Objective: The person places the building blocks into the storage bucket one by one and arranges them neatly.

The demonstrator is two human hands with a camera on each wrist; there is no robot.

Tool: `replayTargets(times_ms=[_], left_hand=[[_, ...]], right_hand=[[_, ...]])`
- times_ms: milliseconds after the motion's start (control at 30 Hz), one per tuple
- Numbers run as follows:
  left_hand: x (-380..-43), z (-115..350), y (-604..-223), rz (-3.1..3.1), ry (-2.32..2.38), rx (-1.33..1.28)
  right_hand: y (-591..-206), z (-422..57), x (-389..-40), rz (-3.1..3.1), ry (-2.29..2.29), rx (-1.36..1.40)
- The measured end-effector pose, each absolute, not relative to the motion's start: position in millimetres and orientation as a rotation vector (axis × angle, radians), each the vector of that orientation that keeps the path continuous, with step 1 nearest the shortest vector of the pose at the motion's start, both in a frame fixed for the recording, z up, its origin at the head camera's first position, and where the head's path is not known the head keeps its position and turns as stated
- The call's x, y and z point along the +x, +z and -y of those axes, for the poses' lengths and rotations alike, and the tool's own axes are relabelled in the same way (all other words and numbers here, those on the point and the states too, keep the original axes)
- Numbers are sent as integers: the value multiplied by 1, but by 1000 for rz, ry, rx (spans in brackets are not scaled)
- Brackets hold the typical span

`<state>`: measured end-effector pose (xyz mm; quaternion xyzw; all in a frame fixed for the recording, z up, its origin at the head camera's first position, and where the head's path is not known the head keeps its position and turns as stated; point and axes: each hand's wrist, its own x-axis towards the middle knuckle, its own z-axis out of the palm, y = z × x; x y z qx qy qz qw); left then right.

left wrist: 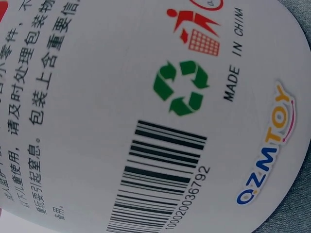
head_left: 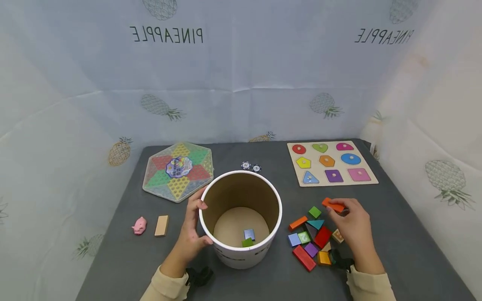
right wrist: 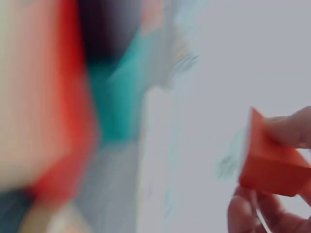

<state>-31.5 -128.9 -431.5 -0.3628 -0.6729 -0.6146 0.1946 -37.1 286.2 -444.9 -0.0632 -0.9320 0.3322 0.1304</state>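
Observation:
In the head view my left hand [head_left: 191, 233] grips the side of a round white tub [head_left: 241, 258], with fingertips bent over its rim and the thumb on the outer wall. A blue block [head_left: 249, 234] and a green block [head_left: 247, 242] lie on the tub's floor. The left wrist view is filled by the tub's printed wall [left wrist: 97, 97]. My right hand [head_left: 354, 223] pinches an orange block [head_left: 333, 205], held above the table beyond a loose pile of coloured blocks. In the right wrist view thumb and fingers clasp that orange block [right wrist: 274, 167]; the pile is blurred there.
Loose blocks, among them a red block [head_left: 304, 258], lie right of the tub. Behind stand a shape puzzle board [head_left: 316, 161], two poker chips [head_left: 251, 167] and a hexagonal game board [head_left: 199, 177]. A pink pig [head_left: 139, 225] and wooden block [head_left: 161, 225] lie left.

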Motion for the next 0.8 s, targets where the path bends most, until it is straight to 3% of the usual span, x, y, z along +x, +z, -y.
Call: replayTargets(times_ms=[100,333,567,800], left_hand=[[-31,127,-431,1903,-1720,-1009],[-29,127,-430,1925,-1725,-990],[-29,128,-431,1963,-1728,-971],[-29,128,-430,1975,-1701,-967]], right_hand=[[-418,-267,-31,2573,1071,-78],[-337,-196,-11,2209,1499,516],[-330,-150,-23,2248,1379,922],[-338,-127,-29,2354,1254,1054]])
